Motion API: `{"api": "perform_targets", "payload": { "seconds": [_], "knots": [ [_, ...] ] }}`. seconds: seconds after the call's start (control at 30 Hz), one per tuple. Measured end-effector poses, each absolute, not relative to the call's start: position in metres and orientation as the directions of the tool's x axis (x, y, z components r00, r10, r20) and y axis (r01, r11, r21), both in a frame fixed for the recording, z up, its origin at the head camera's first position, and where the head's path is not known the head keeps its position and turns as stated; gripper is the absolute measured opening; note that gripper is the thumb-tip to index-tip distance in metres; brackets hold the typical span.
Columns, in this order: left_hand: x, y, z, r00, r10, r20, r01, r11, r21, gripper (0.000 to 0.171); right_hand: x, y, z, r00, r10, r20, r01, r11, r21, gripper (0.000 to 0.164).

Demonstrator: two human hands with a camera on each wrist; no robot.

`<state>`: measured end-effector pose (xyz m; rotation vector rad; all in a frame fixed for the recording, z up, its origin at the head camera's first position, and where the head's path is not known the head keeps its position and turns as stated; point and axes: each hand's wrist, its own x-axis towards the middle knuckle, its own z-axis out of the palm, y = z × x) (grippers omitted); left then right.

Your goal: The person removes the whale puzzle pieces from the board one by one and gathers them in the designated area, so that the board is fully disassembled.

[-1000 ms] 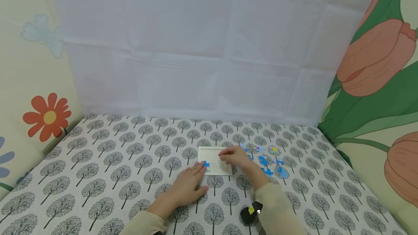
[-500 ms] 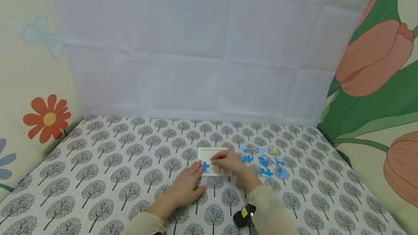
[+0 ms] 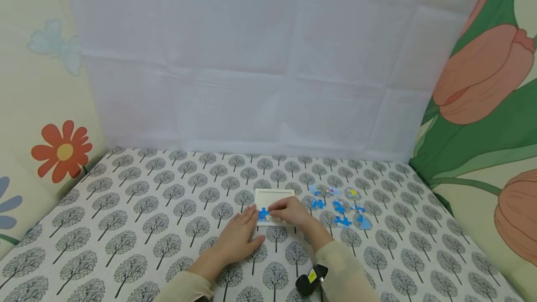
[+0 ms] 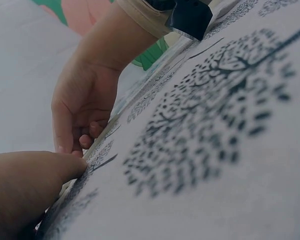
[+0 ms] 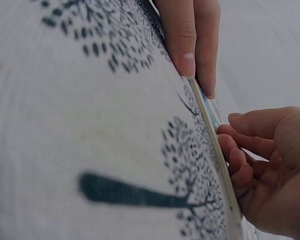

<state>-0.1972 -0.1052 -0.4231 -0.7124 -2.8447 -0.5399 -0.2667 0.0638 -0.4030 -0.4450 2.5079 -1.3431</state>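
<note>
In the head view a shallow white puzzle tray (image 3: pixel 274 195) lies on the patterned cloth, with blue jigsaw pieces (image 3: pixel 263 213) in its lower left corner. My left hand (image 3: pixel 237 236) lies with straight fingers along the tray's left edge, fingertips right at the rim. Over the lower middle of the tray, my right hand (image 3: pixel 291 212) pinches a small puzzle piece between thumb and index finger, right beside the blue pieces. The fingers mostly hide that piece. The right wrist view shows the right thumb (image 5: pixel 255 122) and curled fingers low over the tray edge (image 5: pixel 215 135).
Several loose blue puzzle pieces (image 3: pixel 339 207) are spread to the right of the tray, one with a yellow flower (image 3: pixel 353 193). A black wrist camera (image 3: pixel 310 281) sits by the right sleeve. A white sheet (image 3: pixel 235 59) hangs behind the table.
My right hand has moved left and down over the tray to the blue pieces in its corner. The left hand has shifted only slightly, uncovering more of the blue there.
</note>
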Motion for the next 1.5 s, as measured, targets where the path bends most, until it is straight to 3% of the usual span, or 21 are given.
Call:
{"api": "perform_targets", "payload": {
  "seconds": [0.63,1.03,1.5],
  "knots": [
    [-0.198,-0.105,-0.423,-0.881,0.415,0.228,0.470,0.827,0.308,0.065,-0.266,0.058,-0.406,-0.940,-0.339,-0.038,-0.164,0.547,-0.821,0.008],
    [-0.198,-0.105,-0.424,-0.882,0.414,0.227,0.468,0.830,0.303,0.065,-0.267,0.055,-0.409,-0.943,-0.332,0.032,-0.184,0.438,-0.880,0.006],
    [-0.198,-0.106,-0.422,-0.882,0.419,0.216,0.469,0.827,0.310,0.065,-0.268,0.056,-0.405,-0.963,-0.267,-0.040,-0.080,0.423,-0.903,0.009]
  ]
}}
